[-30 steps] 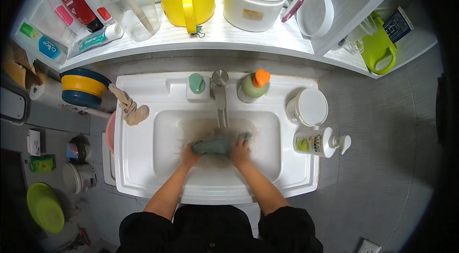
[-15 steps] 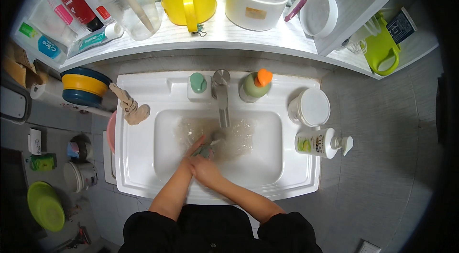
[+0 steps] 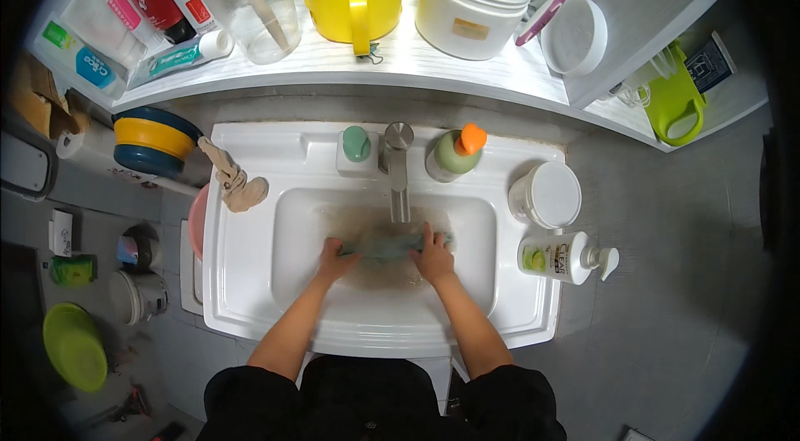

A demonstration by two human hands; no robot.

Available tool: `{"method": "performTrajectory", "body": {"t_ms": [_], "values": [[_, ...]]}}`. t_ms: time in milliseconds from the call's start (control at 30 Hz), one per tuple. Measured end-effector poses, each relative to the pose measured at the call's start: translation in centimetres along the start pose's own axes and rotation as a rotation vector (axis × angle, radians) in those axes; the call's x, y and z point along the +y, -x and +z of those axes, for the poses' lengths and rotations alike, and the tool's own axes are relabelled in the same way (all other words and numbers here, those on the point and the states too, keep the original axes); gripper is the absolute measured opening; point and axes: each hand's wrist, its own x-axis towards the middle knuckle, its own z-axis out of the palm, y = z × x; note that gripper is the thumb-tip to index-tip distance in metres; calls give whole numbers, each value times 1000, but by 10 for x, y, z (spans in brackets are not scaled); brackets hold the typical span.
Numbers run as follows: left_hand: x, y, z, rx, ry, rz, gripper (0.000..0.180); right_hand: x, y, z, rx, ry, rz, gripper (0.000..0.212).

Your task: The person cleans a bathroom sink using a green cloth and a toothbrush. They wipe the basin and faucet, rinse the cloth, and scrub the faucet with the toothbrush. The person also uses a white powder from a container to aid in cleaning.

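The white rectangular ceramic sink (image 3: 250, 291) holds murky water, so the wash looks midway, rinsing and wringing undone. The dull green wet cloth (image 3: 385, 243) lies mid-basin under the steel tap (image 3: 398, 166), left hand (image 3: 335, 259) and right hand (image 3: 433, 256) clamped on its ends. Basin walls crowd sideways; the front rim is open.

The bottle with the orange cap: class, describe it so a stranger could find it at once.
Start at the white rectangular sink and find the metal tap on its back ledge. Just right of the tap stands a pale green bottle with an orange cap. Its neighbours are a green-topped dispenser and a white lidded tub.
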Motion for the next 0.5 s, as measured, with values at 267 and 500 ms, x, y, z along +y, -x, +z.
{"method": "performTrajectory", "body": {"t_ms": [267,500], "values": [[4,7,10,-124,295,-267,44,23,-3,75,72,302,-170,56],[-27,-18,16,-817,1394,-605,43,-91,54,35,-35,-440,-609,23]]}}
